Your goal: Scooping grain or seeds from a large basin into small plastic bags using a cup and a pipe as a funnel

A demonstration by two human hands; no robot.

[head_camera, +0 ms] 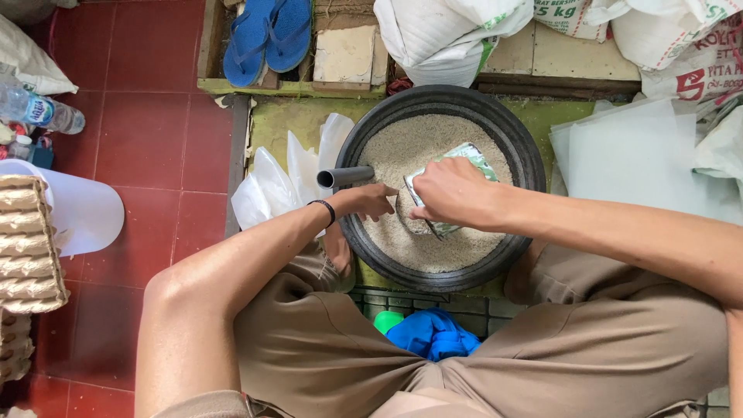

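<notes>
Metal scoop (pixel 453 186) clamped by right hand (pixel 457 193) fingers, frame centre, dug into rice (pixel 402 147) | left hand (pixel 371 201) fingers loosely curled, touching grain | black basin (pixel 526 155) centre | grey pipe (pixel 344 176) on left rim | judgement: keep scoop low, push level to avoid spilling.

A small green-and-white pouch (pixel 453 186) lies near the middle of the frame, over the grain, gripped by the right hand (pixel 453 193). White sacks (pixel 449 35) with green and red print fill the upper right. A clear bottle (pixel 39 111) with a blue-and-white label lies at the left edge, upper part. Clear plastic bags (pixel 286 178) fan out left of centre. Brown egg cartons (pixel 27 244) are stacked at the left edge, lower down.
</notes>
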